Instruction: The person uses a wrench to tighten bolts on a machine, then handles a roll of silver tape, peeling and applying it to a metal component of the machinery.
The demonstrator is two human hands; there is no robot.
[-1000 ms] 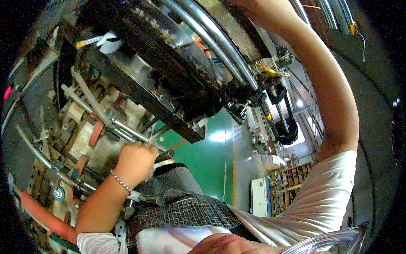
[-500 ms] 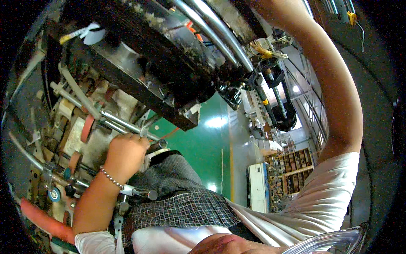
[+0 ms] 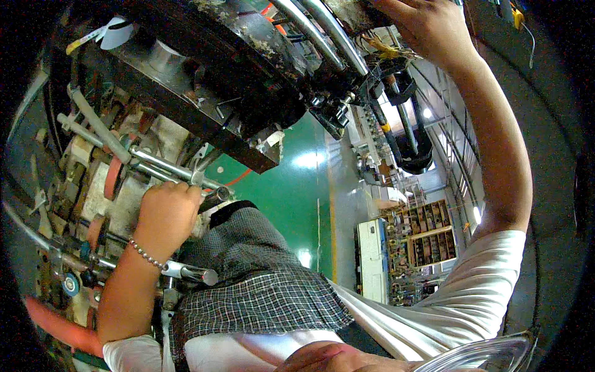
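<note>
Your left hand (image 3: 167, 217) — curled beside the round bar (image 3: 214, 197), grip can't be told | your right hand (image 3: 427, 28) — raised near the steel rods (image 3: 333, 34), partly cropped, grip unclear

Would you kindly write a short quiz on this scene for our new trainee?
1. Multiple choice: what is worn on the wrist of the left hand, which is near a metal rod?
a) a watch
b) a beaded bracelet
c) a glove
2. True or false: the right hand is higher in the picture than the left hand.
3. Fill the gap: the shiny floor beyond the checked cloth is mostly ____ in colour.

Key: 1. b; 2. true; 3. green.
</note>
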